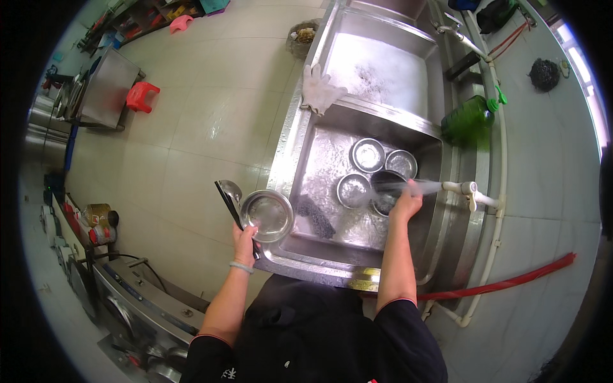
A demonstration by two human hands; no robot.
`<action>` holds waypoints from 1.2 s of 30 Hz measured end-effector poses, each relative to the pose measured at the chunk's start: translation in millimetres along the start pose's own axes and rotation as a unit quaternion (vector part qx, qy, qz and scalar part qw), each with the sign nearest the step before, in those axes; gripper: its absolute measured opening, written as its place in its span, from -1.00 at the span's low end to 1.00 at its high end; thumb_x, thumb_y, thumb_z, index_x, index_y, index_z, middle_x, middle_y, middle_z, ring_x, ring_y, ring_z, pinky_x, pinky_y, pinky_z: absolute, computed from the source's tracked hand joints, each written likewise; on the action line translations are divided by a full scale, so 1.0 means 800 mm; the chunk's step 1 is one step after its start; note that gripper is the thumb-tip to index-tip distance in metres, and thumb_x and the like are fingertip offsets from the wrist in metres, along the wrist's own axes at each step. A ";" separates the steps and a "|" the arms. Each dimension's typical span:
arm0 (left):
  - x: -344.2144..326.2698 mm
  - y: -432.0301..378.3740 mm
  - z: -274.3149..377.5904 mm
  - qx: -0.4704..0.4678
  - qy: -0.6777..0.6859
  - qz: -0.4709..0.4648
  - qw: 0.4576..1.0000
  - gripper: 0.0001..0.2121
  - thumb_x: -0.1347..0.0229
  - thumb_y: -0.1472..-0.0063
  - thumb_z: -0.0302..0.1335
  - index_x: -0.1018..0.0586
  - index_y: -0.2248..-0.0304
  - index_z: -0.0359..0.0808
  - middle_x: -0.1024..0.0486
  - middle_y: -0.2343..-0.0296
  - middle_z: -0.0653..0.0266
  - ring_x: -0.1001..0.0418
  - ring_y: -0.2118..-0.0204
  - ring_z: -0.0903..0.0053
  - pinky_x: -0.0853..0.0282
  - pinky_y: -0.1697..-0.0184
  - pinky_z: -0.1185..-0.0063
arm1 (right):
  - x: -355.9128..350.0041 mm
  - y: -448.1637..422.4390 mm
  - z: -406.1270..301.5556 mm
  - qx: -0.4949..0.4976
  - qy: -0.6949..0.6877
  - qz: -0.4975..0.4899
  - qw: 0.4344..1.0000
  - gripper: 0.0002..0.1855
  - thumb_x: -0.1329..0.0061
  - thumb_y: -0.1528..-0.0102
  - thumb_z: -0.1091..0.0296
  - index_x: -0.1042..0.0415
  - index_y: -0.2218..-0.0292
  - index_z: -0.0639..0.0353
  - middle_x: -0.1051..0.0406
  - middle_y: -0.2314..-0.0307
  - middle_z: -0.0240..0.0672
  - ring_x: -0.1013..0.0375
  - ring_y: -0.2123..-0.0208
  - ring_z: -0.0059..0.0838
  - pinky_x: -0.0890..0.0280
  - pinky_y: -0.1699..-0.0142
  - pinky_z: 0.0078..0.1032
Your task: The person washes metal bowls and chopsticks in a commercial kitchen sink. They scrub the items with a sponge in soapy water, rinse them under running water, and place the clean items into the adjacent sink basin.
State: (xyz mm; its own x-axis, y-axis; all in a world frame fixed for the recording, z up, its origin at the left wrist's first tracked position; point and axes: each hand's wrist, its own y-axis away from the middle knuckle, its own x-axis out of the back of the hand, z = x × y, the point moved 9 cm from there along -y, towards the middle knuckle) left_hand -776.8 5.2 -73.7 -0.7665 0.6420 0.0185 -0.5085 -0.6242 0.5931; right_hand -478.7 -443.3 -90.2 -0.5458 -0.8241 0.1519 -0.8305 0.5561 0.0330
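My left hand (245,242) grips a round stainless steel bowl (268,215) beside the near left corner of the sink. The same hand holds long black utensil handles (226,201), and a metal ladle head (232,189) shows next to them. My right hand (407,203) is in the near steel sink basin (352,253), gripping the rim of a dark-looking metal bowl (387,184). Water streams from the white tap (459,187) over that hand and bowl. Around it on the basin floor sit three metal bowls (368,155). A dark mesh scrubbing cloth (316,216) lies at the basin's left.
The far basin (383,62) holds cloudy, foamy water. A pale glove (318,90) drapes over the left rim near the divider. A green jug (469,119) stands along the right ledge. A red hose (498,282) runs low at right. A waste bag (302,37) stands left of the sink.
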 end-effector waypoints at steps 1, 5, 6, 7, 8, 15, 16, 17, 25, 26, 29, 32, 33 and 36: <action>0.002 0.001 0.001 -0.001 0.003 0.005 1.000 -0.57 -0.07 -0.02 -0.46 -0.27 0.08 -0.29 -0.40 0.46 0.32 -0.32 0.63 0.69 -0.23 0.72 0.71 | 0.006 0.007 -0.025 0.068 0.076 0.013 0.995 -0.92 0.07 -0.05 0.62 -0.45 0.38 0.26 -0.47 0.33 -0.30 -0.42 0.27 -0.35 -0.31 0.10 -0.42; 0.004 -0.001 -0.003 -0.003 0.006 -0.003 1.000 -0.56 -0.07 -0.02 -0.46 -0.26 0.08 -0.29 -0.39 0.48 0.33 -0.32 0.62 0.69 -0.23 0.72 0.71 | 0.038 0.031 -0.076 0.263 0.185 0.037 0.946 -0.90 0.04 -0.06 0.58 -0.36 0.51 0.26 -0.46 0.33 -0.28 -0.41 0.24 -0.36 -0.30 0.09 -0.46; 0.004 -0.001 -0.003 -0.001 0.009 -0.003 1.000 -0.56 -0.07 -0.02 -0.46 -0.26 0.09 -0.29 -0.38 0.48 0.34 -0.32 0.62 0.69 -0.23 0.72 0.71 | 0.043 0.039 -0.083 0.281 0.206 0.021 0.937 -0.87 0.02 -0.03 0.63 -0.33 0.52 0.24 -0.45 0.31 -0.28 -0.40 0.19 -0.33 -0.30 0.06 -0.44; 0.004 -0.001 -0.003 0.001 0.012 -0.003 1.000 -0.56 -0.07 -0.01 -0.46 -0.26 0.09 -0.29 -0.38 0.48 0.34 -0.32 0.61 0.69 -0.23 0.72 0.71 | 0.047 0.045 -0.085 0.284 0.179 0.010 0.942 -0.86 0.02 -0.02 0.65 -0.33 0.52 0.24 -0.45 0.31 -0.28 -0.39 0.18 -0.32 -0.30 0.05 -0.44; 0.006 -0.001 -0.004 0.000 0.017 -0.003 1.000 -0.58 -0.07 -0.01 -0.47 -0.27 0.10 -0.29 -0.38 0.48 0.34 -0.32 0.61 0.68 -0.24 0.72 0.71 | 0.050 0.051 -0.087 0.286 0.152 -0.003 0.946 -0.86 0.02 -0.01 0.66 -0.32 0.52 0.24 -0.45 0.31 -0.28 -0.39 0.17 -0.31 -0.30 0.05 -0.43; 0.005 0.020 0.020 0.007 0.074 -0.039 0.996 -0.66 -0.03 -0.01 -0.56 -0.35 0.16 -0.22 -0.42 0.47 0.38 -0.40 0.56 0.68 -0.27 0.67 0.71 | 0.047 0.084 -0.073 0.069 -0.053 -0.018 0.996 -0.87 0.06 -0.12 0.56 -0.22 0.35 0.23 -0.37 0.34 -0.26 -0.40 0.33 -0.47 -0.42 0.44 -0.56; 0.003 0.030 0.034 0.002 0.068 -0.032 0.997 -0.71 -0.04 -0.01 -0.54 -0.35 0.21 -0.22 -0.41 0.52 0.39 -0.35 0.60 0.70 -0.26 0.69 0.71 | 0.034 0.102 -0.082 0.030 -0.018 -0.038 0.999 -0.86 0.07 -0.14 0.51 -0.20 0.32 0.23 -0.35 0.36 -0.25 -0.41 0.41 -0.49 -0.39 0.53 -0.59; 0.001 0.043 0.050 -0.003 0.062 -0.024 0.998 -0.75 -0.05 -0.01 -0.51 -0.35 0.26 -0.22 -0.40 0.58 0.40 -0.31 0.65 0.72 -0.24 0.70 0.72 | 0.020 0.119 -0.081 -0.009 0.017 -0.059 0.998 -0.83 0.07 -0.16 0.46 -0.18 0.29 0.23 -0.34 0.38 -0.23 -0.41 0.48 -0.51 -0.37 0.63 -0.61; -0.011 0.057 0.100 -0.068 0.037 -0.032 0.996 -0.75 -0.06 -0.14 -0.46 -0.31 0.20 -0.24 -0.43 0.52 0.37 -0.37 0.63 0.72 -0.23 0.71 0.73 | -0.157 0.306 -0.070 -0.046 0.136 -0.415 0.899 -0.57 0.11 -0.16 0.44 -0.07 -0.02 0.26 -0.38 0.51 -0.08 -0.43 0.75 -0.33 -0.37 0.68 -0.43; -0.012 0.052 0.101 -0.073 0.022 -0.026 0.997 -0.75 -0.05 -0.15 -0.46 -0.31 0.19 -0.24 -0.44 0.51 0.36 -0.37 0.64 0.72 -0.23 0.71 0.73 | -0.171 0.319 -0.049 0.015 0.175 -0.436 0.883 -0.56 0.13 -0.17 0.45 -0.08 -0.05 0.26 -0.38 0.55 -0.11 -0.44 0.74 -0.35 -0.37 0.66 -0.41; 0.000 0.029 0.087 -0.062 -0.038 -0.006 0.997 -0.73 -0.06 -0.15 -0.46 -0.30 0.16 -0.24 -0.43 0.48 0.35 -0.36 0.64 0.71 -0.25 0.69 0.70 | -0.193 0.364 -0.083 -0.110 0.147 -0.526 0.830 -0.59 0.17 -0.20 0.38 -0.17 -0.05 0.29 -0.43 0.51 -0.11 -0.44 0.75 -0.38 -0.41 0.59 -0.40; 0.008 0.002 0.047 -0.028 -0.052 0.002 0.998 -0.74 -0.08 -0.14 -0.44 -0.37 0.18 -0.28 -0.44 0.50 0.39 -0.35 0.63 0.71 -0.23 0.67 0.68 | -0.195 0.370 -0.075 -0.122 0.124 -0.554 0.814 -0.58 0.23 -0.26 0.23 -0.20 -0.07 0.25 -0.45 0.40 -0.06 -0.49 0.66 -0.38 -0.44 0.54 -0.44; 0.004 -0.001 0.034 -0.008 -0.032 -0.020 0.999 -0.76 -0.09 -0.14 -0.44 -0.40 0.20 -0.28 -0.44 0.51 0.40 -0.35 0.63 0.71 -0.21 0.67 0.69 | -0.194 0.369 -0.060 -0.166 0.093 -0.576 0.795 -0.57 0.26 -0.27 0.18 -0.21 -0.07 0.23 -0.44 0.36 -0.06 -0.51 0.62 -0.37 -0.44 0.52 -0.45; -0.002 0.006 0.023 0.053 -0.044 -0.032 0.997 -0.82 -0.08 -0.13 -0.41 -0.55 0.29 -0.29 -0.45 0.55 0.47 -0.34 0.64 0.76 -0.15 0.69 0.74 | -0.186 0.323 -0.014 -0.208 0.071 -0.607 0.764 -0.49 0.37 -0.30 -0.04 -0.26 -0.06 0.17 -0.39 0.20 -0.08 -0.53 0.42 -0.37 -0.45 0.42 -0.51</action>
State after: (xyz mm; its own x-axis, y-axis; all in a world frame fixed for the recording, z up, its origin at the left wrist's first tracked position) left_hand -771.1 9.3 -55.8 -0.6936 0.7189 0.0461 -0.5075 -0.5330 0.6770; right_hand -610.7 -175.9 -93.2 0.6412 -0.7555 -0.1348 -0.5912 -0.5983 0.5409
